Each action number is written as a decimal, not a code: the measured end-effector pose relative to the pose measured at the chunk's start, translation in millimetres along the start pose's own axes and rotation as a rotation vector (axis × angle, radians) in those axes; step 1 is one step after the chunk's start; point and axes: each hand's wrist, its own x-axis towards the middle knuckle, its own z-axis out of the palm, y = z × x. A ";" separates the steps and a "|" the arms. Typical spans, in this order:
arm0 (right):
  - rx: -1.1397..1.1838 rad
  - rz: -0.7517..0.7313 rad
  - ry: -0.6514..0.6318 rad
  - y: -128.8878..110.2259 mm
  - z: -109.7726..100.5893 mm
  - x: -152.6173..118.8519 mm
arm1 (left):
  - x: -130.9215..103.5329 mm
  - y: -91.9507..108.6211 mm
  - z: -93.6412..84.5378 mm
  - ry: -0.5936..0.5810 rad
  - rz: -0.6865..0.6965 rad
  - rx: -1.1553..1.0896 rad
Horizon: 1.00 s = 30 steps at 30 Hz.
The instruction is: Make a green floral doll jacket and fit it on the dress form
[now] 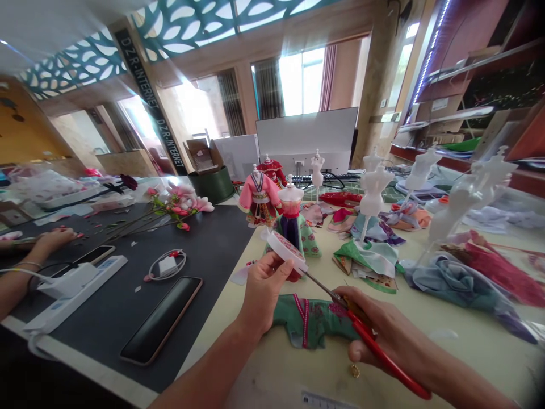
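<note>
My left hand (266, 284) pinches a white roll of tape (284, 249) with red print on its inner side. Scissors with red handles (389, 363) are in my right hand (377, 324), their blades pointing at the lower edge of the roll. I cannot tell whether the blade tips touch the tape. Below both hands a small green doll jacket (314, 322) with pink trim lies flat on the table. Just behind the roll stands a mini mannequin (290, 196) in a green and purple skirt. A gold button (355, 370) lies under my right hand.
Bare white mannequins (372, 190) and fabric pieces (368, 258) spread across the right. A mannequin in pink (258, 196) stands behind. On the dark mat lie a phone (162, 321), a white cable (168, 265) and a power strip (76, 289). Another person's hands (55, 241) rest far left.
</note>
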 end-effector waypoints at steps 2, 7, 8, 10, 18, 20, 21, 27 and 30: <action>0.023 -0.013 -0.010 0.2 -0.2 -0.8 | -0.7 0.7 0.5 0.005 0.002 0.007; 0.015 -0.025 -0.038 0.2 -2.3 0.0 | -2.5 1.1 2.4 0.011 -0.002 0.003; 0.011 -0.024 -0.046 -0.1 -3.4 0.1 | -2.8 0.9 2.9 0.016 -0.005 0.003; -0.004 -0.017 -0.050 -1.0 -6.2 -0.1 | -3.6 0.7 3.8 0.020 -0.010 0.002; 0.054 0.031 -0.107 -6.1 -20.6 -2.8 | 1.8 6.7 -4.9 -0.022 0.045 0.015; 0.079 0.045 -0.130 -6.4 -23.0 -2.5 | 5.0 9.9 -10.6 -0.045 0.054 0.030; 0.091 0.046 -0.132 -6.2 -23.9 -2.3 | 6.2 11.5 -13.2 -0.068 0.048 0.040; 0.171 0.039 -0.192 -5.8 -26.8 -1.9 | 7.5 16.7 -20.3 -0.195 0.005 0.087; 0.208 0.033 -0.231 -6.5 -27.0 -0.6 | 8.0 18.9 -21.9 -0.245 -0.002 0.099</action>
